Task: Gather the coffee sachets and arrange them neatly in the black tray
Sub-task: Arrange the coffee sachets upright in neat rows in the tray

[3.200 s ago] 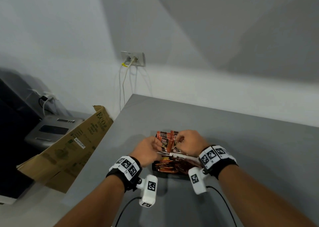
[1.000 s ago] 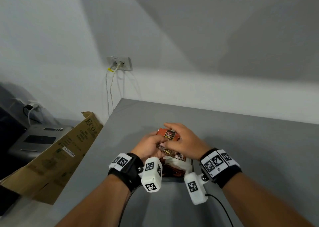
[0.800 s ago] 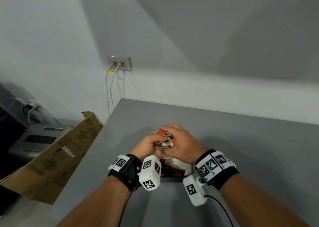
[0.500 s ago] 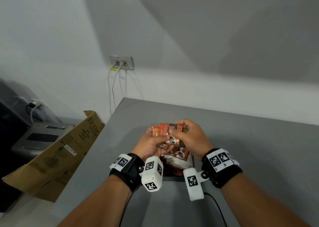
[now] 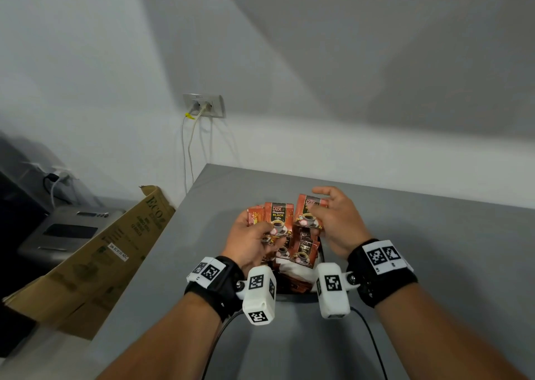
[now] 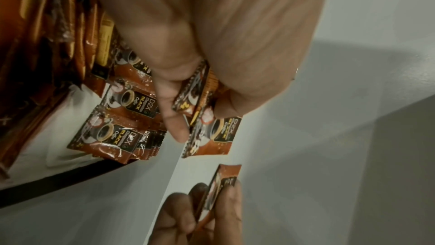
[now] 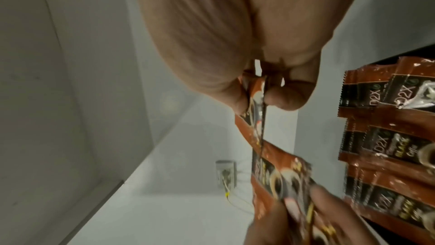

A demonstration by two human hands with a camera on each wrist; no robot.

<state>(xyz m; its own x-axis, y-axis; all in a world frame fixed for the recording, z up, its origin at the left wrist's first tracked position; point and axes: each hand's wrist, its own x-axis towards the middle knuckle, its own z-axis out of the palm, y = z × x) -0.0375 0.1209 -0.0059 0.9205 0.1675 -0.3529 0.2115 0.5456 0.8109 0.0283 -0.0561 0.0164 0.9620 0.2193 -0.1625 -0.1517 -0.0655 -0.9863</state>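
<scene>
- Much of the job looks done: a good many coffee sachets (image 5: 302, 252) already lie overlapping in the black tray (image 6: 70, 176), some in a row on edge at its near side, over a white liner.
- The ones lying flat overlap loosely and one pokes past the far rim of the tray, so they are not yet neat.
- What is left, as I judge it, is to put in the sachets in the hands and square up the loose ones.
- The left hand (image 5: 250, 242) is raised just above the far left part of the tray, fingers curled, and pinches a small fan of sachets (image 5: 272, 216) upright between thumb and fingers, printed faces toward the person.
- The right hand (image 5: 335, 223) is above the far right part of the tray, beside the left hand but apart from it. Thumb and fingers pinch a single sachet (image 5: 308, 212) by its edge, the other fingers loosely spread.
- I see no sachets on the grey table (image 5: 434, 249) around the tray, though the hands and wrist cameras hide part of it.
</scene>
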